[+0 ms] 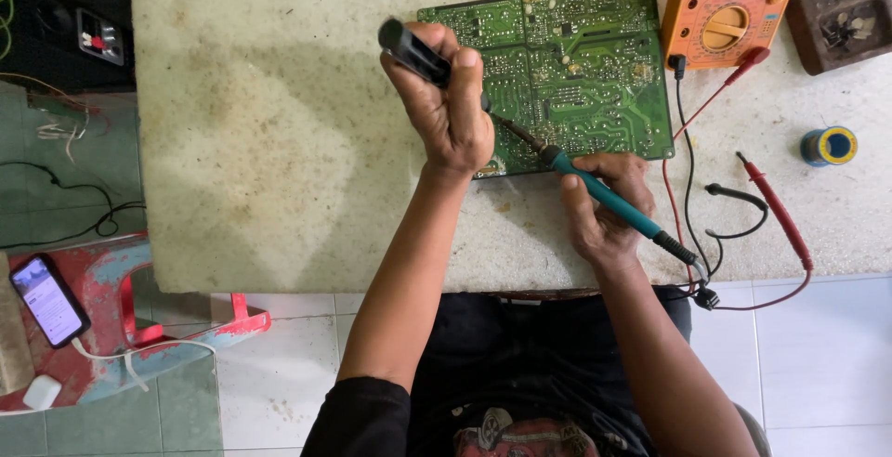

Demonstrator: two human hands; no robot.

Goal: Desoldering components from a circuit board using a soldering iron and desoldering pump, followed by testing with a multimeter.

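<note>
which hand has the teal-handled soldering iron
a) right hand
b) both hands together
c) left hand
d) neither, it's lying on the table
a: the right hand grips the teal soldering iron, its tip on the green circuit board, while the left hand holds a separate black tool.

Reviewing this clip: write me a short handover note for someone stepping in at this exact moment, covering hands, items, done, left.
Left hand: fist shut on a black-handled tool, its tip down at the green circuit board.
Right hand: shut on a teal soldering iron, its tip at the board's near edge, close to the other tool's tip.
The board lies solder side up on the worn white table. Orange multimeter sits past the board's right end, its red probe lying loose; solder spool further right.
Done: cannot tell which joints are worked.
Left: the joint under both tips is in hand.
</note>
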